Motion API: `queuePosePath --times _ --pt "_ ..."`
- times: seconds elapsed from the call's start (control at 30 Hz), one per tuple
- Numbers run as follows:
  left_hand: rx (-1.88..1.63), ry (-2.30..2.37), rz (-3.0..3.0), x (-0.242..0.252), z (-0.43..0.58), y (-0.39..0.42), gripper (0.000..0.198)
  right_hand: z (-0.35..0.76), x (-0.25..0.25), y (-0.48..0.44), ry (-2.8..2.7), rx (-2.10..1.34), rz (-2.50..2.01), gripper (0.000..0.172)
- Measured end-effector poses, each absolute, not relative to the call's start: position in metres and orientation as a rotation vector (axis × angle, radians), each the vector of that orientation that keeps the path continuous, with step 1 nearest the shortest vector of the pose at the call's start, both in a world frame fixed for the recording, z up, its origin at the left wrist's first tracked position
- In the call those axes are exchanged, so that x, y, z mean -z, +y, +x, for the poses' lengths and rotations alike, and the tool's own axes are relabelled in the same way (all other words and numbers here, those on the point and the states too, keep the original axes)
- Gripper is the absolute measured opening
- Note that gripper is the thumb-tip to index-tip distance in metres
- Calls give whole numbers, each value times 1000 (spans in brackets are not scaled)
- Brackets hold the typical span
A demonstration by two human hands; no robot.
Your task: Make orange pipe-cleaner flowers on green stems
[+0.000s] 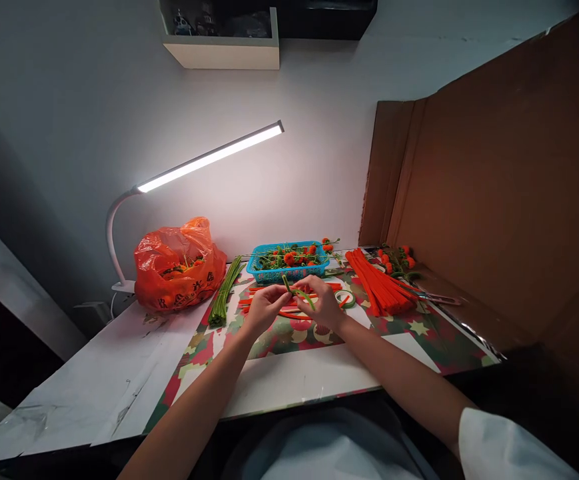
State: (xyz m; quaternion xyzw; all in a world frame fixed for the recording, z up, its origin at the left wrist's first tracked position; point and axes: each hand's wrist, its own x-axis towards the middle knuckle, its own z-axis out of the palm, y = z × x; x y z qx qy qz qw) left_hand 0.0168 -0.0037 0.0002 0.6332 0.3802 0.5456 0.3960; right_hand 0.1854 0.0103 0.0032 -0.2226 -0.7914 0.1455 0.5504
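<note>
My left hand point(264, 308) and my right hand point(325, 305) meet over the patterned mat point(419, 333) at the middle of the table. Both pinch a thin green pipe cleaner point(296, 291) that sticks up and bends between them. Several short orange pipe cleaner pieces point(289, 311) lie flat on the mat just under and behind my fingers. A small roll of green tape point(345, 299) rests right of my right hand.
A blue basket point(289, 263) of orange-and-green flowers stands behind my hands. A green stem bundle point(225, 292) and an orange plastic bag point(179, 265) lie to the left, under a desk lamp point(209, 159). An orange pipe cleaner bundle point(379, 283) and cardboard sheets point(494, 187) are on the right.
</note>
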Motion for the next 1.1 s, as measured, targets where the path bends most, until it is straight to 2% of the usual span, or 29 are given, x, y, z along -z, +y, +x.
queuePosePath --times 0.07,0.53,0.87,1.1 --pt "-1376 982 1629 1 17 -3 26 185 -2 11 -1880 -360 -521 6" --pt "-1402 984 1471 3 19 -2 33 178 3 8 -1802 -698 -633 20" --pt "-1343 988 1623 2 17 -3 26 180 0 11 -1793 -632 -675 21" --pt "-1314 977 1638 3 17 -1 26 178 2 12 -1676 -767 -784 24"
